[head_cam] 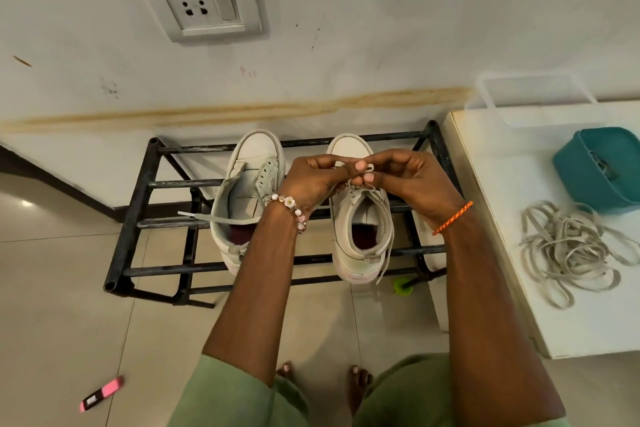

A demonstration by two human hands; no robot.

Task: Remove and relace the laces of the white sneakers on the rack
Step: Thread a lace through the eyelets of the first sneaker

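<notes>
We've got both hands, left hand (313,180) and right hand (403,180), pinching the lace (367,170) — soft, floppy, best held by its tip.

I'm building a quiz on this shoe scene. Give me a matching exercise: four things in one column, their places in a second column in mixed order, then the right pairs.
Things:
1. Lace pile
2. Pink marker
3. Teal container
4. Left sneaker

Places:
A. on the floor, near left
B. on the black rack, left of the other sneaker
C. on the white counter, nearer the wall
D. on the white counter, nearer the person

Pairs: 1-D, 2-A, 3-C, 4-B
</notes>
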